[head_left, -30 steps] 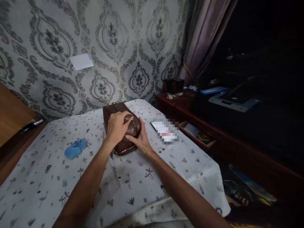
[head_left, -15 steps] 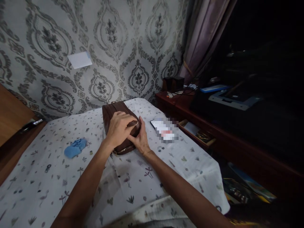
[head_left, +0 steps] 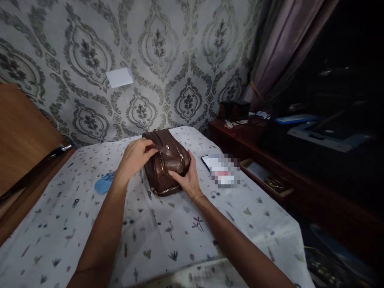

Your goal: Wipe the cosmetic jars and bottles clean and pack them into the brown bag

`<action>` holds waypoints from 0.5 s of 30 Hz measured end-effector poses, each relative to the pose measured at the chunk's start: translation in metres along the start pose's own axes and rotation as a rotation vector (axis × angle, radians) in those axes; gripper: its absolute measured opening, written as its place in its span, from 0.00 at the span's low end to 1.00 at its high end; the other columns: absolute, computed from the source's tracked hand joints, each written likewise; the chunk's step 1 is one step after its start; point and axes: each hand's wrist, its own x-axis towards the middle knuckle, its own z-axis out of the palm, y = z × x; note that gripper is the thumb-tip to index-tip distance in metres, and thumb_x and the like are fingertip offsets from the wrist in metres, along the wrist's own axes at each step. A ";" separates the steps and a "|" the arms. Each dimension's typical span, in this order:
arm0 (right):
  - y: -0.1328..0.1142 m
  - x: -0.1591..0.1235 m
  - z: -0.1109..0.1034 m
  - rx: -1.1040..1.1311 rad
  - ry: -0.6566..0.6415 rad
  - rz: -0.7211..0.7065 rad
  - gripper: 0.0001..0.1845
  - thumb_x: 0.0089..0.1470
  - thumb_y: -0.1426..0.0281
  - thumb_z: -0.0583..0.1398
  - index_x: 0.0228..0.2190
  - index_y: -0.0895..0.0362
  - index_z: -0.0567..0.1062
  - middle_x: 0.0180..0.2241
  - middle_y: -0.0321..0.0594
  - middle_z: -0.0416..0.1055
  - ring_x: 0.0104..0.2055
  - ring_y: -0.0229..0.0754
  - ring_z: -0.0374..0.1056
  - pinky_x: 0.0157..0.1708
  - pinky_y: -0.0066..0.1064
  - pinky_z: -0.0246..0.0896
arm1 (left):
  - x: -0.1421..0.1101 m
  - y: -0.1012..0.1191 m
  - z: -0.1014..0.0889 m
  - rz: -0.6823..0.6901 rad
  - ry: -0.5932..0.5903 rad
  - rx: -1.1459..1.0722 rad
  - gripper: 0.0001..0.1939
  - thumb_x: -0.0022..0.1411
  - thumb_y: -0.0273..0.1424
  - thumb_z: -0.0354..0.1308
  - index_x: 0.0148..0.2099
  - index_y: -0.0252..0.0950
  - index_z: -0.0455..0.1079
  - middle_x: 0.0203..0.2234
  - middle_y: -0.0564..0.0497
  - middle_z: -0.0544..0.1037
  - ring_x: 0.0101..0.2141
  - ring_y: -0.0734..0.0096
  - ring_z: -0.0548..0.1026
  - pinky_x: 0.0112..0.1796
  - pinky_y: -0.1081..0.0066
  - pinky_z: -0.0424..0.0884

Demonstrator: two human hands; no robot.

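A brown leather bag lies on the patterned white cloth, its gold-toned zippers and a round metal stud facing up. My left hand is at the bag's left side, thumb and fingers pinched on a brown leather strap that runs over its top. The strap's far part merges with the bag. My right hand grips the bag's near right side, thumb on the front pocket and fingers along the edge. Left of the bag, partly behind my left wrist, lies a crumpled blue cloth item.
A phone with a blurred-out screen lies right of the bag. Beyond the bed's right edge is a dark red desk with an open drawer. A wooden panel stands at left, and the patterned wall rises behind.
My left hand has moved left off the bag's top, drawing the strap with it and uncovering the front pocket and stud. My right hand stays on the bag. The view has turned left.
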 end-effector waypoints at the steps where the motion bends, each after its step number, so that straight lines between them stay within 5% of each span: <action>1: -0.001 0.000 0.000 -0.010 -0.002 0.000 0.60 0.44 0.49 0.70 0.67 0.58 0.49 0.69 0.55 0.49 0.71 0.56 0.47 0.71 0.53 0.40 | 0.000 0.000 0.001 -0.006 0.021 0.000 0.11 0.63 0.32 0.57 0.27 0.37 0.70 0.26 0.52 0.74 0.29 0.67 0.70 0.32 0.68 0.61; 6: 0.000 0.000 -0.001 -0.034 -0.003 -0.028 0.58 0.45 0.50 0.69 0.67 0.57 0.49 0.69 0.55 0.50 0.71 0.56 0.48 0.71 0.55 0.40 | 0.002 0.002 0.008 -0.002 0.069 -0.068 0.17 0.62 0.33 0.55 0.22 0.37 0.58 0.22 0.55 0.65 0.25 0.71 0.63 0.30 0.69 0.55; 15: 0.004 0.000 0.001 -0.052 -0.005 -0.038 0.60 0.45 0.49 0.69 0.68 0.56 0.47 0.69 0.54 0.48 0.71 0.57 0.47 0.70 0.55 0.41 | -0.006 0.010 -0.007 0.067 -0.117 -0.097 0.19 0.62 0.35 0.56 0.22 0.37 0.56 0.22 0.56 0.63 0.23 0.74 0.61 0.28 0.69 0.54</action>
